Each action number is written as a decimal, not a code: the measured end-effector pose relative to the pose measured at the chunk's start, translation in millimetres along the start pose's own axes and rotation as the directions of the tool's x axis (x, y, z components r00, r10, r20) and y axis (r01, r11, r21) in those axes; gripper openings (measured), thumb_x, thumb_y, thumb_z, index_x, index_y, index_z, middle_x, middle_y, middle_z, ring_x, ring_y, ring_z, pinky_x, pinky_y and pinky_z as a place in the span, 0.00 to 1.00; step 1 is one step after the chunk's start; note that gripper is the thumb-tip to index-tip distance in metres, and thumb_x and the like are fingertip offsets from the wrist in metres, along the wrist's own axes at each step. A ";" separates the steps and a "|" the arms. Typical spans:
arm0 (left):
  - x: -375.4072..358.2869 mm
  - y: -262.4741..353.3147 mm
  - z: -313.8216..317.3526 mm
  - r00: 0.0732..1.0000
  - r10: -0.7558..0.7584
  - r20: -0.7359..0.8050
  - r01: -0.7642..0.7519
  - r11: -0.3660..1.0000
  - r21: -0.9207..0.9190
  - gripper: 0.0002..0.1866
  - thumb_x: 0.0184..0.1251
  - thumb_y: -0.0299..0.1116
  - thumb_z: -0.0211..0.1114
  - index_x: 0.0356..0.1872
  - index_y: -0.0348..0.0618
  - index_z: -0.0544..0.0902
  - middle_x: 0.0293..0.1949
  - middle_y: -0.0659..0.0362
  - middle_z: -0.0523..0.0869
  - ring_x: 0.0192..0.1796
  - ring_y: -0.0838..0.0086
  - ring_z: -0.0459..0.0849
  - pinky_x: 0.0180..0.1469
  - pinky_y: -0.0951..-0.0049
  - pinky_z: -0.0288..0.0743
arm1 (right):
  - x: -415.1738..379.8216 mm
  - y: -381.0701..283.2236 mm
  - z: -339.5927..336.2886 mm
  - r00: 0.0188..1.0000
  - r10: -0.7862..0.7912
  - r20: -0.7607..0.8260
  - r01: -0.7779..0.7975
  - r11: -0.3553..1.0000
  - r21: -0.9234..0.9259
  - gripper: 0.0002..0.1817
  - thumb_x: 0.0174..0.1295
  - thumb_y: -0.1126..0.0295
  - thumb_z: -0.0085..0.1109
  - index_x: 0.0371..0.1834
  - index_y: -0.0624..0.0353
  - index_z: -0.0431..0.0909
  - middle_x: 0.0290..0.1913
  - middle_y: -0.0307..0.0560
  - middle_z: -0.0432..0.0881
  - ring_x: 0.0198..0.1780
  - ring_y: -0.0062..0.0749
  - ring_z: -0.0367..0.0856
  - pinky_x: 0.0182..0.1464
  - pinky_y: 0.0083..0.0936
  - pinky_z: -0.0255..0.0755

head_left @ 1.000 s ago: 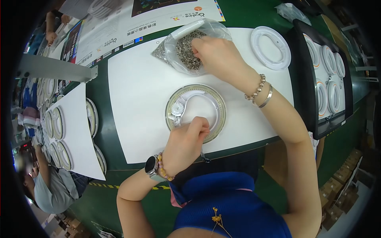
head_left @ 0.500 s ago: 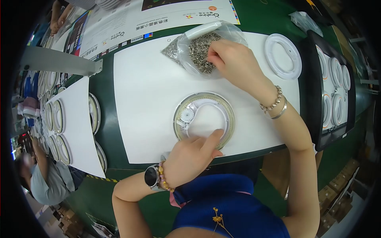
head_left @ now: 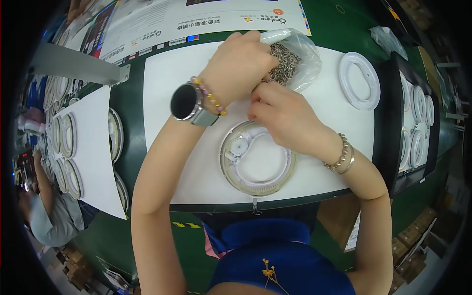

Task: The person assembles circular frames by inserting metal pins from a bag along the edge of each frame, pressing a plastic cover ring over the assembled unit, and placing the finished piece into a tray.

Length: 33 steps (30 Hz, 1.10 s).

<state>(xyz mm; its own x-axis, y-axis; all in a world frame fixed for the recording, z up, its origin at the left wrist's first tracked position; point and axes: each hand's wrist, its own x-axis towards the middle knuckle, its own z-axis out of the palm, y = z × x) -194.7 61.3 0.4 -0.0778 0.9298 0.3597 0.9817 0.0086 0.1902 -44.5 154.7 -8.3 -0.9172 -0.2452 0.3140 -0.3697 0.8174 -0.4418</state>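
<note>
Left hand (head_left: 241,66), fingers bent, at the bag (head_left: 309,56) of metal pieces (head_left: 286,66); right hand (head_left: 285,118) curled beside it; I cannot tell either's grip.

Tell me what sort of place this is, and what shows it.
Likely an assembly workshop: a plastic bag of small metal parts near a ring-shaped housing, similar rings laid out at the picture's left, and cardboard boxes stacked at lower right.

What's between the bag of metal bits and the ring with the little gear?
In the head view, the right hand comes between the bag and the ring, hiding part of the white sheet there.
</note>
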 end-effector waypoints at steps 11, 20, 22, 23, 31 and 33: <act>-0.7 5.6 9.1 0.992 -0.115 -0.055 0.115 0.993 -0.001 0.02 0.49 0.27 0.66 0.26 0.44 0.81 0.28 0.62 0.81 0.36 0.65 0.74 0.41 0.67 0.69 | 0.6 -2.1 0.1 0.998 -0.059 0.000 0.059 0.995 -0.075 0.07 0.45 0.78 0.56 0.29 0.59 0.75 0.37 0.44 0.72 0.39 0.37 0.73 0.38 0.29 0.72; -0.8 6.2 7.0 0.997 -0.082 -0.011 0.082 0.996 0.030 0.03 0.49 0.26 0.66 0.26 0.45 0.82 0.28 0.64 0.81 0.37 0.67 0.74 0.42 0.68 0.68 | 1.6 -5.3 1.2 0.997 -0.080 -0.011 0.078 0.988 -0.134 0.07 0.45 0.76 0.56 0.29 0.59 0.75 0.37 0.44 0.72 0.39 0.37 0.73 0.38 0.29 0.72; -1.5 6.9 7.8 0.995 -0.097 -0.024 0.097 0.995 0.004 0.03 0.48 0.25 0.66 0.25 0.44 0.81 0.28 0.63 0.81 0.37 0.66 0.74 0.42 0.68 0.68 | 1.6 -5.6 -0.8 0.997 -0.080 0.001 0.079 0.989 -0.128 0.07 0.45 0.76 0.56 0.30 0.59 0.76 0.37 0.43 0.73 0.39 0.37 0.74 0.38 0.29 0.72; -1.9 6.9 8.0 0.994 -0.106 -0.031 0.106 0.994 -0.008 0.03 0.48 0.25 0.66 0.25 0.43 0.81 0.28 0.63 0.81 0.37 0.66 0.75 0.42 0.68 0.68 | 1.7 -4.7 -1.8 0.997 -0.082 0.002 0.081 0.990 -0.114 0.08 0.45 0.76 0.57 0.30 0.58 0.76 0.37 0.43 0.73 0.39 0.37 0.74 0.37 0.30 0.73; -7.3 6.5 8.5 0.972 -0.177 -0.152 0.169 0.983 -0.068 0.04 0.49 0.21 0.65 0.25 0.38 0.78 0.27 0.56 0.81 0.35 0.60 0.77 0.39 0.62 0.72 | 10.5 23.8 -20.0 0.976 0.144 -0.161 -0.183 0.949 -0.256 0.05 0.47 0.77 0.59 0.28 0.60 0.78 0.32 0.44 0.77 0.34 0.35 0.81 0.32 0.30 0.76; -9.8 11.2 6.5 0.969 -0.192 -0.155 0.190 0.981 -0.023 0.04 0.48 0.20 0.63 0.25 0.39 0.78 0.26 0.56 0.81 0.35 0.60 0.78 0.39 0.63 0.73 | 14.6 36.0 -15.6 0.977 0.137 -0.165 -0.188 0.915 -0.356 0.05 0.47 0.77 0.59 0.29 0.59 0.79 0.30 0.44 0.77 0.32 0.36 0.82 0.30 0.30 0.76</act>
<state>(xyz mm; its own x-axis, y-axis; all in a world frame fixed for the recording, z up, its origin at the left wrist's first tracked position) -181.8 54.8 -7.0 -0.2906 0.8422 0.4541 0.9446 0.1768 0.2765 -68.9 188.7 -6.5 -0.9220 -0.0415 0.3849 -0.1129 0.9798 -0.1648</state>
